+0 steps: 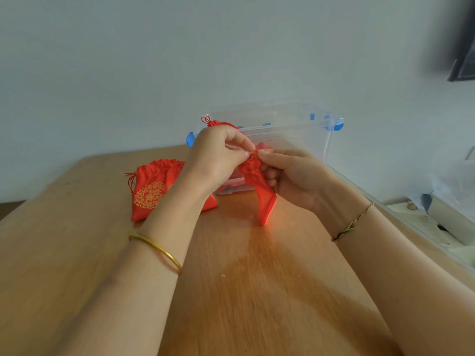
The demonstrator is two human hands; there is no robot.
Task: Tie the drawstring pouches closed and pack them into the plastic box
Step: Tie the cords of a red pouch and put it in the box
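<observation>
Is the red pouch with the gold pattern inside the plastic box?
No, the gold-patterned pouch lies on the table beside the plastic box.

Soft, even daylight — slight motion blur, wide-angle bending at the edges.
</observation>
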